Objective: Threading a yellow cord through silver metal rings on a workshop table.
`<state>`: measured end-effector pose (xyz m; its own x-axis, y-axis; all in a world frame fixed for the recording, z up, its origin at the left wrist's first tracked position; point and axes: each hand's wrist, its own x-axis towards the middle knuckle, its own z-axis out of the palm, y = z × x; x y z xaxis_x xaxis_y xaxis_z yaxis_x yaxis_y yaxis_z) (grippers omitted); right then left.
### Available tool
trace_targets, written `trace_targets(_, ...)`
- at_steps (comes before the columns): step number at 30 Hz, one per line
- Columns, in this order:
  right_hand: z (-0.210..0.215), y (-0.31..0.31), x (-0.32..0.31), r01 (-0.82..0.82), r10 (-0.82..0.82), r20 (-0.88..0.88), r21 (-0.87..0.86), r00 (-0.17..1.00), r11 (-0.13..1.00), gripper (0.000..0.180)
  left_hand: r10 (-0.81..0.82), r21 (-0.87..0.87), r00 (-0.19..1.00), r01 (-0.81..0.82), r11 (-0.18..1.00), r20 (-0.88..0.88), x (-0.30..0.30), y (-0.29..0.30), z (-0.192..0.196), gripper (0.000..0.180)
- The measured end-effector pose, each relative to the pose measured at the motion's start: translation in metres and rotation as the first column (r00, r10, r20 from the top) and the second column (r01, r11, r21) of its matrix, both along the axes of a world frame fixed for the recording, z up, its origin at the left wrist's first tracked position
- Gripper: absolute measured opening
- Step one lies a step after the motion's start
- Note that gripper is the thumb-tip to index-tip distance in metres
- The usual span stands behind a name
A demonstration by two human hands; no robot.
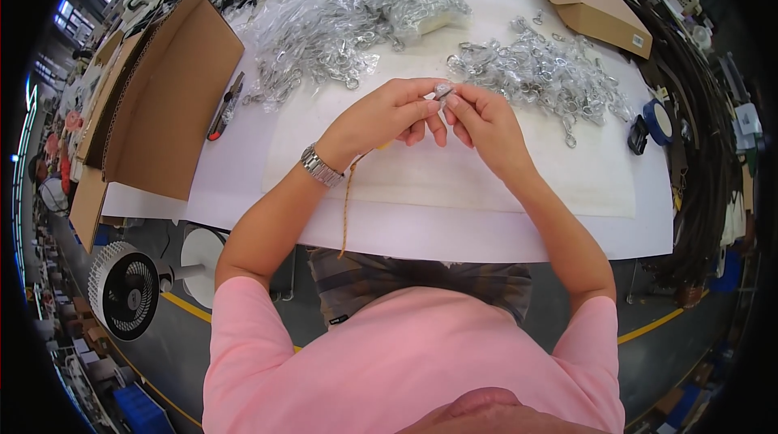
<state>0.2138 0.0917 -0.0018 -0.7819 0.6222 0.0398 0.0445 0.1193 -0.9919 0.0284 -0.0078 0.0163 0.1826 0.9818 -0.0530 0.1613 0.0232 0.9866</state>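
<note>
Above the middle of the white table, my left hand [389,114] and my right hand [493,124] meet at their fingertips. Both pinch a small silvery metal piece [442,91], perhaps with clear plastic on it; its exact kind is too small to make out. Just beyond my right hand spreads a loose pile of silvery metal clasps [543,77], many in clear wrapping. Farther off, to the left of centre, lies a heap of similar metal parts in clear plastic bags [324,33]. A thin orange-brown cord [347,207] hangs beside my left wrist over the table edge.
An open cardboard box [174,102] stands on the left, beside a red-handled cutting tool [220,118]. Another carton [596,8] sits far right. A blue tape roll [658,122] rests near the right edge, by dark hanging straps [701,150]. Below left is a fan [126,292].
</note>
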Motion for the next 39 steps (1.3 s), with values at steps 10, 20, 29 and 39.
trace_targets(10,0.007,-0.005,-0.001,-0.141,0.120,-0.106,-0.215,0.987,0.966,0.018,0.442,0.447,0.845,-0.285,0.848,-0.299,0.007,0.002,-0.018,0.035)
trace_targets(20,0.000,0.032,0.009,-0.176,-0.399,-0.386,-0.865,0.832,0.470,0.031,0.486,0.474,0.056,-0.157,0.867,-0.872,-0.062,-0.005,-0.024,0.018)
trace_targets(29,-0.008,0.012,0.002,-0.092,-0.045,-0.177,-0.691,0.983,0.717,0.027,0.436,0.432,0.376,-0.099,0.896,-0.817,-0.024,-0.005,-0.017,0.014)
trace_targets(39,-0.018,0.018,-0.001,-0.044,-0.024,-0.109,-0.579,0.994,0.814,0.024,0.456,0.429,0.162,-0.174,0.886,-0.875,-0.012,0.004,-0.022,0.013)
